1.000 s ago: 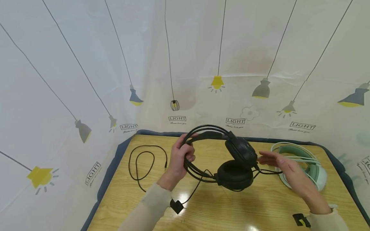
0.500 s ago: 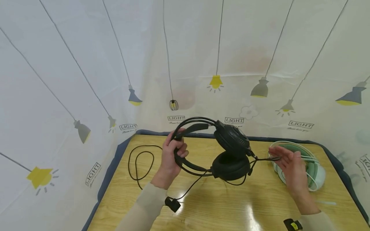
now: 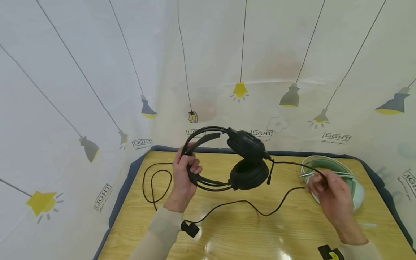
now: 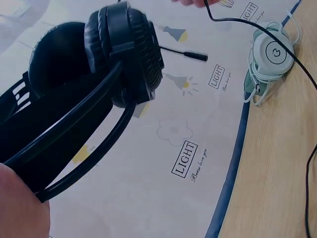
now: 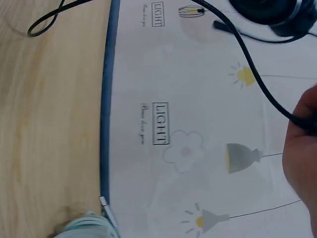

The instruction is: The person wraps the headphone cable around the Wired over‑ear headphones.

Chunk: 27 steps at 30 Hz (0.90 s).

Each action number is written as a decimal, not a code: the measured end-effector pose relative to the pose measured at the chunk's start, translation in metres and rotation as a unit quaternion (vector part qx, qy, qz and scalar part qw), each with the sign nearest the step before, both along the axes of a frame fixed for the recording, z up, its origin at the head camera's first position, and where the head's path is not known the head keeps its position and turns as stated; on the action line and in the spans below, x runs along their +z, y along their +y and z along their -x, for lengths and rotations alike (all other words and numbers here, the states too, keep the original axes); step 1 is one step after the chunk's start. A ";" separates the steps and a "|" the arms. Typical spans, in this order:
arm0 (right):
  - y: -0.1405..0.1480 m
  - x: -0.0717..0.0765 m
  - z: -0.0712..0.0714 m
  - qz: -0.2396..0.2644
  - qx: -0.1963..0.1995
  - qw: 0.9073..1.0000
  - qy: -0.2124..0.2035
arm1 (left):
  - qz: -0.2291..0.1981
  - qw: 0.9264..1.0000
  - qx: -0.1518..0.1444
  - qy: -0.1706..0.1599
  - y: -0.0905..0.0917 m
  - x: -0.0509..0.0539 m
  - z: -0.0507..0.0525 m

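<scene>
A pair of black headphones [image 3: 247,144] is held up above the worktop [image 3: 227,234], near its middle as the head view shows it. The left hand [image 3: 185,173] has its fingers curled firmly round the headband [image 3: 204,139], at the end away from the 2 ear cups. The cups point toward the person's right, 1 above the other in the head view, with the upper cup [image 3: 247,142] tilted. A thin microphone [image 3: 269,179] hangs down beside the lower cup [image 3: 249,175].

The right hand [image 3: 334,195] pinches the black cable [image 3: 243,201] between thumb and fingers, off to the right of the cups. From the cups the cable runs across to that hand; past it, a length bends back over the worktop toward the left wrist. A loop of black cord [image 3: 152,180] lies on the worktop to the left of the left hand; the forearm hides whether it joins the cable.

Just behind the right hand, on the right side of the worktop, sits a pair of green-and-white headphones [image 3: 357,196] with a pale cord wound about it, a metal-tipped plug [image 5: 108,210] sticking out.

Both sleeves are beige, and a black box [image 3: 190,229] is at the left wrist. Behind the worktop hangs a cloth [image 3: 221,54] printed with lamps and the word LIGHT, with a dark blue edge [image 3: 292,153] along the worktop.
</scene>
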State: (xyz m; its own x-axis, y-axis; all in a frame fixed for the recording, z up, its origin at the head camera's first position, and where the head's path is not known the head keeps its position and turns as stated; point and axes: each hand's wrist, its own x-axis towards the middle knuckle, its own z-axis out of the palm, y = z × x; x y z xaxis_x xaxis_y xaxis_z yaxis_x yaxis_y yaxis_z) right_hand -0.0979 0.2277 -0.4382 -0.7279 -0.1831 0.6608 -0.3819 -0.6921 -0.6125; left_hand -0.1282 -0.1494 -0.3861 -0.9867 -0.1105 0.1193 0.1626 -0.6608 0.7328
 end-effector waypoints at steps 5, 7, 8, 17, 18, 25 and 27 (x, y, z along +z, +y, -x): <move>-0.001 0.002 -0.011 -0.139 0.008 0.988 0.068 | -0.016 0.999 0.030 -0.024 0.002 0.004 0.002; -0.002 0.002 -0.017 -0.248 -0.022 0.967 0.060 | -0.030 0.998 0.032 -0.036 0.003 0.006 0.003; -0.002 0.002 -0.019 -0.300 -0.042 0.952 0.053 | -0.040 0.998 0.030 -0.043 0.004 0.007 0.003; -0.018 0.000 -0.014 -0.474 -0.068 0.877 -0.040 | -0.158 0.982 -0.053 -0.086 0.009 0.012 -0.001; -0.021 -0.001 -0.013 -0.471 -0.061 0.879 -0.038 | -0.168 0.980 -0.059 -0.094 0.010 0.013 -0.003; -0.044 -0.008 -0.005 -0.490 -0.089 0.866 -0.045 | -0.198 0.968 -0.079 -0.130 0.018 0.015 -0.009; -0.047 -0.008 -0.004 -0.492 -0.118 0.860 -0.061 | -0.199 0.968 -0.084 -0.130 0.020 0.016 -0.010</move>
